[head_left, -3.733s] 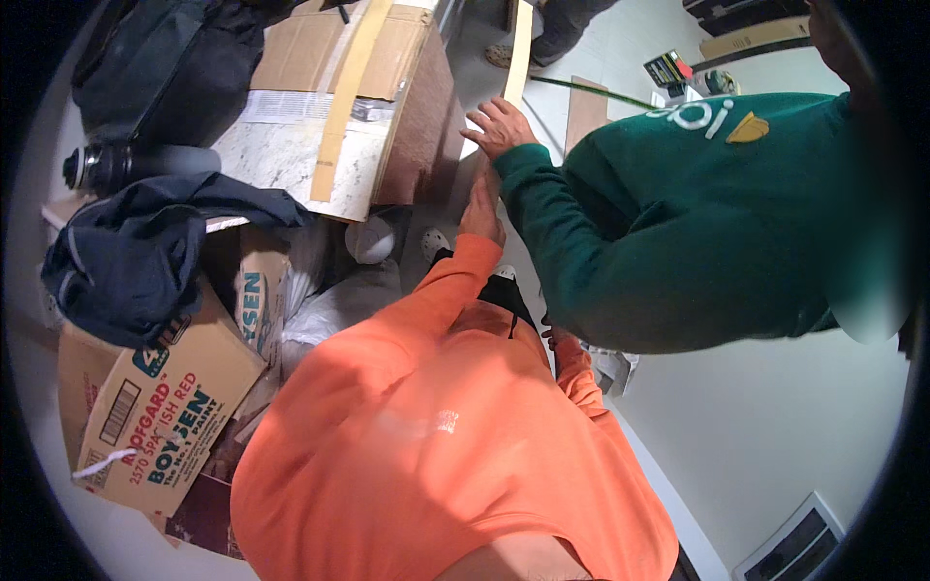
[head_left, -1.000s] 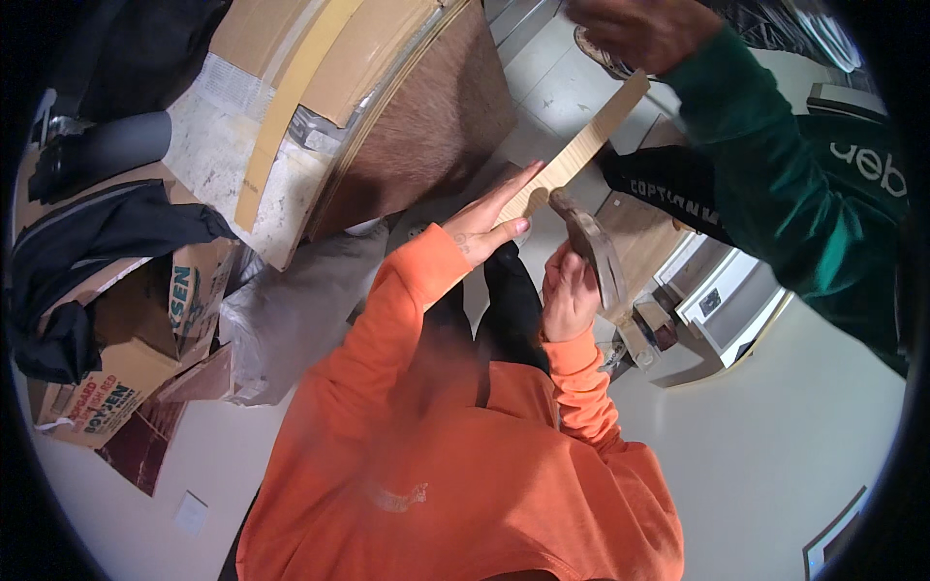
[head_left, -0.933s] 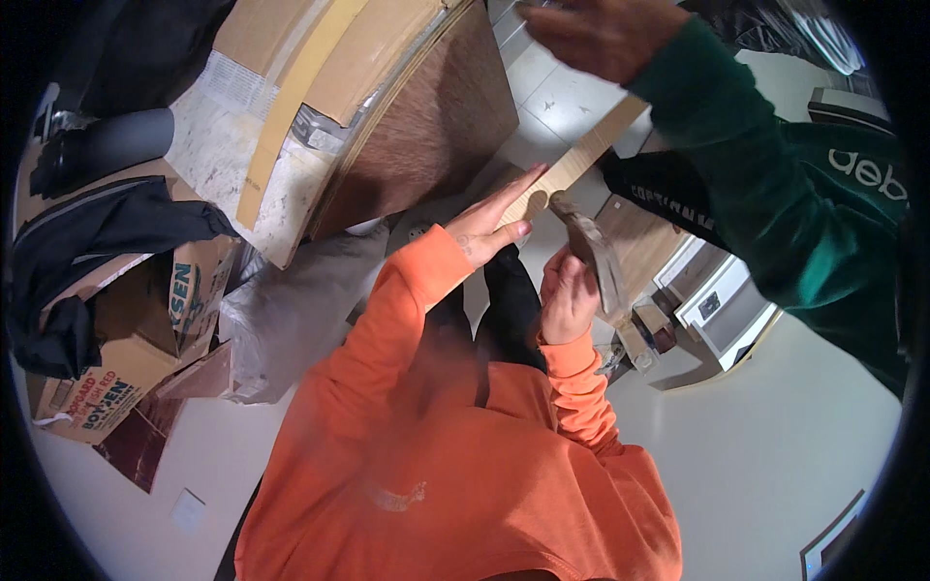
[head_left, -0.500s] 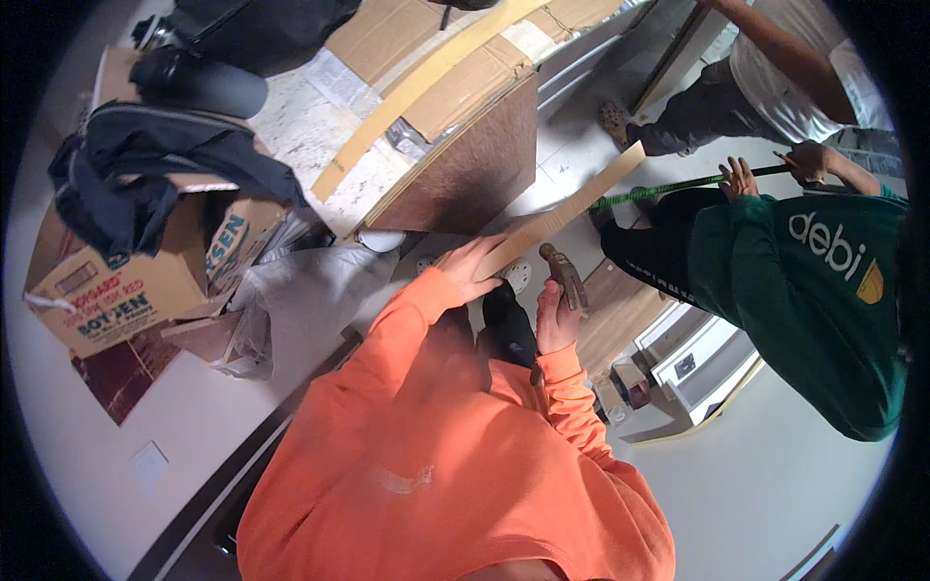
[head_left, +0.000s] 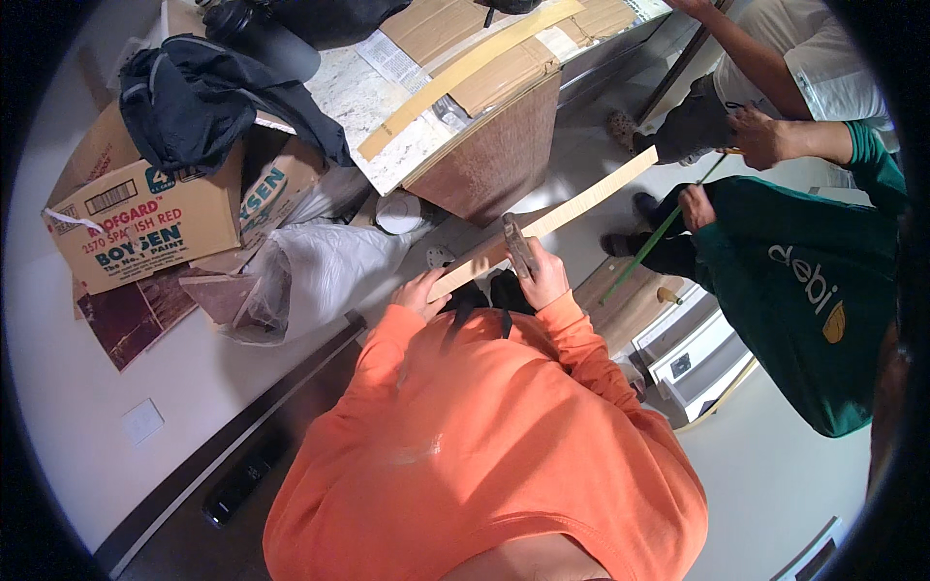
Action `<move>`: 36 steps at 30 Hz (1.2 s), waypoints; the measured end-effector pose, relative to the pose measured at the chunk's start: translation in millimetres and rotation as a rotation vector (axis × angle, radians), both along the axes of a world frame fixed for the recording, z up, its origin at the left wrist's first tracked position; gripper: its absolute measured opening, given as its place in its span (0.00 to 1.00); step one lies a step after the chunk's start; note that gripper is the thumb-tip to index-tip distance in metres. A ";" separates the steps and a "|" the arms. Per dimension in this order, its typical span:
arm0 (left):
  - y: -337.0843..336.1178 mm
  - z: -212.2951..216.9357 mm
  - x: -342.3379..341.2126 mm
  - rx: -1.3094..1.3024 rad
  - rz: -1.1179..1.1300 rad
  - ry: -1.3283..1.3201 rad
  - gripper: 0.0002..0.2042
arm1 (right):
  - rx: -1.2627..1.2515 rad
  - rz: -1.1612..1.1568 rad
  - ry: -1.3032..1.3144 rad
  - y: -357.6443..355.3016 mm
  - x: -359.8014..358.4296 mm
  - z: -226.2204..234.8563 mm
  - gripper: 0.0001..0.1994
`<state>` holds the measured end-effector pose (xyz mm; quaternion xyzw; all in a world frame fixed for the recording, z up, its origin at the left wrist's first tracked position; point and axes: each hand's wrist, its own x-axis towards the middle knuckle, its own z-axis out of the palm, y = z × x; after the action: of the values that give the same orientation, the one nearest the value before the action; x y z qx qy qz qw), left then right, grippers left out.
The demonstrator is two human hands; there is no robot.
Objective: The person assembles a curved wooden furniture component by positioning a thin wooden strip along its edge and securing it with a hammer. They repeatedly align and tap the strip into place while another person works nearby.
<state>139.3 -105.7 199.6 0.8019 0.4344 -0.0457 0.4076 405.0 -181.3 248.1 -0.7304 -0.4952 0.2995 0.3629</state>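
A long, narrow strip of light wood (head_left: 581,205) slants in front of me, from my waist up to the right. My left hand (head_left: 421,293) is closed round its near end. Closed on a hammer (head_left: 520,247), my right hand (head_left: 544,278) is beside the strip's middle. The hammer's metal head overlaps the strip in view; whether they touch I cannot tell. Most of the hammer's handle is hidden by my fingers.
On the right, a person in a green sweatshirt (head_left: 775,281) holds a thin green strip (head_left: 644,257); another person stands behind. A wooden cabinet (head_left: 494,160) with cardboard on top stands ahead. Left are a cardboard box (head_left: 165,228), a dark jacket (head_left: 208,102) and a plastic bag (head_left: 315,276).
My left hand has moved down and left to the wood strip's near end. The hammer has risen left to the strip. The co-worker's green strip has swung to a steeper slant.
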 end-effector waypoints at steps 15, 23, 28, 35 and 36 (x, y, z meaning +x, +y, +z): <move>-42.5 -28.8 -98.4 0.408 -0.172 0.099 0.24 | -0.071 0.400 -0.445 -21.9 -19.3 -26.5 0.12; -32.0 -3.2 -199.9 0.155 -0.214 0.351 0.24 | 0.000 0.479 -0.513 -27.6 -130.2 -32.0 0.13; 11.2 32.4 -218.1 -0.166 -0.347 0.330 0.24 | 0.171 0.448 -0.454 -36.4 -174.3 -39.2 0.13; 112.0 -32.5 -67.9 -0.330 0.315 -0.492 0.24 | 0.168 0.404 -0.515 -48.3 -172.2 -43.8 0.12; 113.9 -46.3 -39.3 -0.421 0.469 -0.510 0.27 | 0.185 0.423 -0.516 -49.3 -171.1 -44.2 0.12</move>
<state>100.0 8.2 153.3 0.5659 0.4716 0.1609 0.6569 233.9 -230.6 204.0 -0.6272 -0.7362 0.1274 0.2201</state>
